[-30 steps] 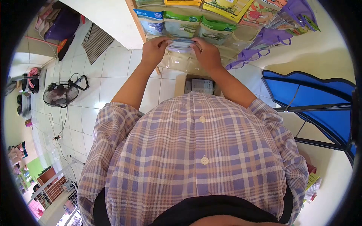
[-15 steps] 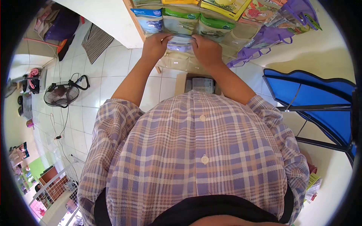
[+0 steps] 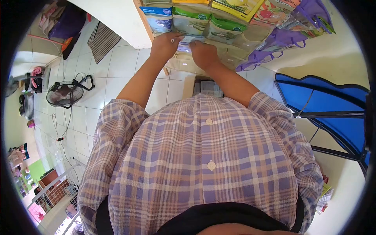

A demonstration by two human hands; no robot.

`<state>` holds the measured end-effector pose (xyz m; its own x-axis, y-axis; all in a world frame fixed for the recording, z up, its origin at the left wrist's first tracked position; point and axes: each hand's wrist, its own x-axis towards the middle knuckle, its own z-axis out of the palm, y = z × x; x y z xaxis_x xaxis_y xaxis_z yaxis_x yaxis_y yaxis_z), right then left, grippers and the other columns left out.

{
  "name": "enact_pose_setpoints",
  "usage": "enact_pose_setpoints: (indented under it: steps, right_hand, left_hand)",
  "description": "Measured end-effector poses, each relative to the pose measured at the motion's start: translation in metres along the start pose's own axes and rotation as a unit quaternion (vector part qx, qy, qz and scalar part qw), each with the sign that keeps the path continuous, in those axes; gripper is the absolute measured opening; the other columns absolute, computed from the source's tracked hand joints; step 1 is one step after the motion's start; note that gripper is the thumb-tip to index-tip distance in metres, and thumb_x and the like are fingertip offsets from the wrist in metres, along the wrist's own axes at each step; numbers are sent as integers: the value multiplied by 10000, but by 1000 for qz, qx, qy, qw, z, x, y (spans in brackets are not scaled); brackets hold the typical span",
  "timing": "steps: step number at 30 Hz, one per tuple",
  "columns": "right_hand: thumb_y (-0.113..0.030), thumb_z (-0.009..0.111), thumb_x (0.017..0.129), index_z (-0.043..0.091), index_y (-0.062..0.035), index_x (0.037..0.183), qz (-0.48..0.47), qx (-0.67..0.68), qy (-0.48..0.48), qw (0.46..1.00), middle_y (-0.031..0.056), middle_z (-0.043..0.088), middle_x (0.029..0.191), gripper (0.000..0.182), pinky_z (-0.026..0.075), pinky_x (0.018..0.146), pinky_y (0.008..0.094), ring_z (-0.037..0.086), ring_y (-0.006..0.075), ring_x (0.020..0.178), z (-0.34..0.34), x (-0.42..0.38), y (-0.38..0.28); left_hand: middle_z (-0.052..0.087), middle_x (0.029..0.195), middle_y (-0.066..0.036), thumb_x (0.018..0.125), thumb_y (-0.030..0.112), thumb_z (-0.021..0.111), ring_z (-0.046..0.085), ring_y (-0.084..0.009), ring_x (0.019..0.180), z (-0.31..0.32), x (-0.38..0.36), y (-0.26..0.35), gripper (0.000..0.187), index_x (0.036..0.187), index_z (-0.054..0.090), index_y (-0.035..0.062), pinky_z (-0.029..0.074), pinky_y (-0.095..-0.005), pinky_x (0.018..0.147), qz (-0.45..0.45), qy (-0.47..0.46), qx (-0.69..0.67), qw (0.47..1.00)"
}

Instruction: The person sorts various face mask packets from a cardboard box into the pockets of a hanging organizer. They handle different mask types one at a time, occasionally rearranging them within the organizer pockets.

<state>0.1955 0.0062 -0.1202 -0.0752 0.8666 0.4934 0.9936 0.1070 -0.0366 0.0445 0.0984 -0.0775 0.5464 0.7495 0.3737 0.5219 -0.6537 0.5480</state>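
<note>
Against 1 packet, 2 hands' fingers curl nearly closed.

Bright, even light over most of the view; source not visible. Whitest patch at near left, washed out beyond the white grid. Pale sheen on floor tiles; small glints on clear plastic of the packets, their fine print too small to read. Soft shadow on right wall. Shirt weave and buttons crisp. Strong wide-angle bend, straight lines bowing toward the rim; left edge stretched, smeary, bluish fringe. Corners black.
</note>
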Motion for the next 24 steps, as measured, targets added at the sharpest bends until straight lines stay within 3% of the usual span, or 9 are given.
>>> enact_pose_setpoints:
  steps: [7,12,19,22,24]
  right_hand:
    - [-120,561,758,632,-114,770,30,36,29,998,54,627,752,72,517,491,364,655,230,631,-10,3,-6]
    - [-139,569,766,654,-130,774,48,52,24,997,54,631,744,86,514,500,388,651,244,634,-14,6,-6]
    - [-151,566,782,688,-145,799,62,61,10,996,48,643,751,123,515,522,395,650,240,631,-12,2,0]
    - [-158,570,782,691,-146,789,76,62,3,995,49,653,756,122,515,527,396,651,246,634,-14,2,0]
    - [-166,574,784,696,-155,797,94,59,-18,994,50,661,762,123,516,537,391,657,241,660,-17,1,2]
  left_hand:
    - [697,885,-99,860,293,646,656,-297,761,0,2,-4,213,968,726,127,522,-370,679,52,28,6,998]
    - [686,868,-125,851,261,646,646,-322,769,-1,4,-6,187,982,728,155,519,-403,692,47,-62,58,995]
    - [678,826,-137,848,262,643,640,-342,776,4,6,-6,185,964,732,148,514,-416,702,66,-88,46,993]
    - [671,899,-155,832,237,665,637,-346,838,12,1,-8,229,1021,704,116,511,-420,729,31,-130,78,988]
    - [633,1047,-148,794,213,704,628,-343,912,22,-11,-14,399,1160,602,93,509,-425,758,79,-66,-1,995]
